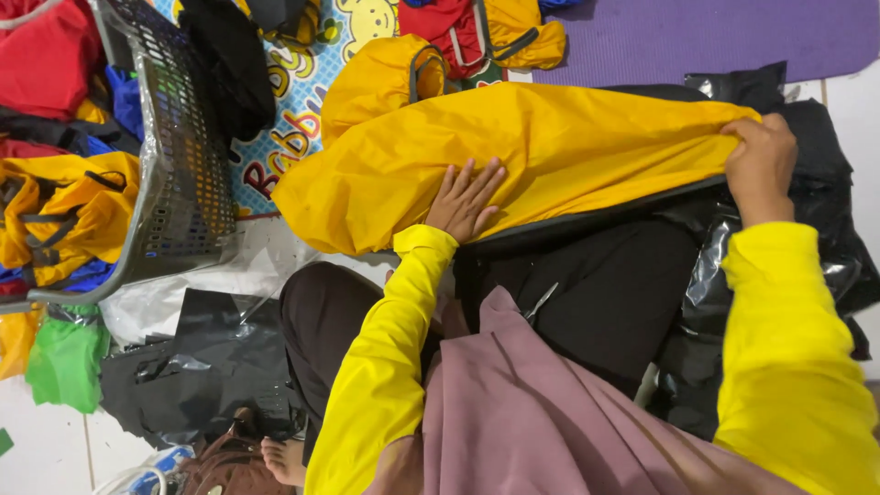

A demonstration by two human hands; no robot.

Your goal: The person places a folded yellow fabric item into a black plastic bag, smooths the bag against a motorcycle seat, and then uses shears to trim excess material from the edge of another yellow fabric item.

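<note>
Large yellow nylon cover [550, 147], centre frame: thin, limp, likely slippery. Left hand [466, 200] flat, fingers spread, pressing it; right hand [761, 165] pinching right edge, best grip there.

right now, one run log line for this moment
left hand flat on yellow fabric cover | right hand pinching its end

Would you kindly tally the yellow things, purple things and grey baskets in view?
Yellow fabric pieces: 4, namely the large cover under both hands, a rolled one, one at top, one in the basket
Purple mat: 1
Grey basket: 1
Total: 6
</note>
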